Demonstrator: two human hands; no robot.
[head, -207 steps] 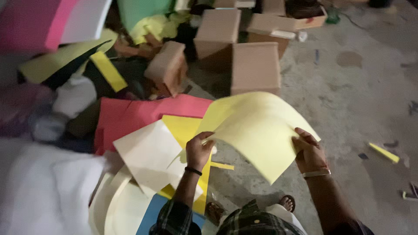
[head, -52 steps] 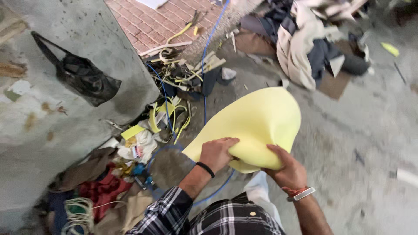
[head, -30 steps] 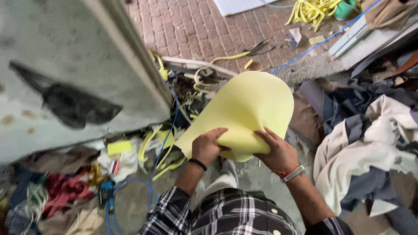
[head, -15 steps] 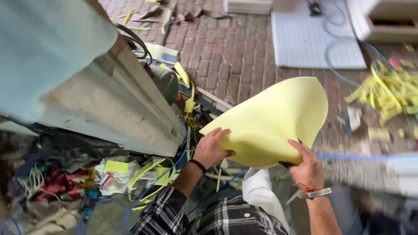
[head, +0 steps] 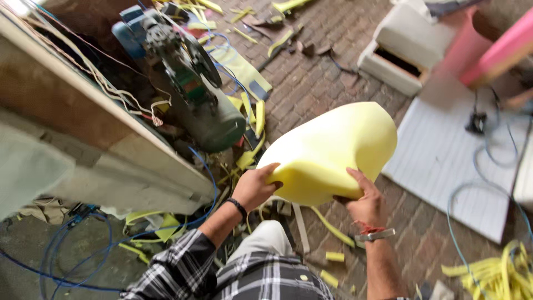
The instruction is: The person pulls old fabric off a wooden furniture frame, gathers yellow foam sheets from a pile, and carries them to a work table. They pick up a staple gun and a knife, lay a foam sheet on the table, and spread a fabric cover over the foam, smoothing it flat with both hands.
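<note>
A person looked down at their own two hands, which held a curved sheet of pale yellow foam (head: 333, 150) in the air above a brick floor (head: 333, 78). The left hand (head: 255, 186) gripped the sheet's lower left edge, fingers curled around it with the thumb on top. The right hand (head: 363, 203) held the lower right edge, fingers spread against the foam's underside and thumb pressed on the near face. The left wrist wore a dark band; the right wore a red thread and a metal bracelet. The sleeve was black and white plaid.

Behind the foam to the left stood a green machine (head: 194, 94) beside a pale slab (head: 111, 144). Yellow foam strips (head: 250, 111) lay scattered on the bricks near it. A blue cable (head: 211, 183) looped across the floor. To the right lay a white ribbed panel (head: 444, 161), well apart from a white box (head: 405, 55) beyond it.
</note>
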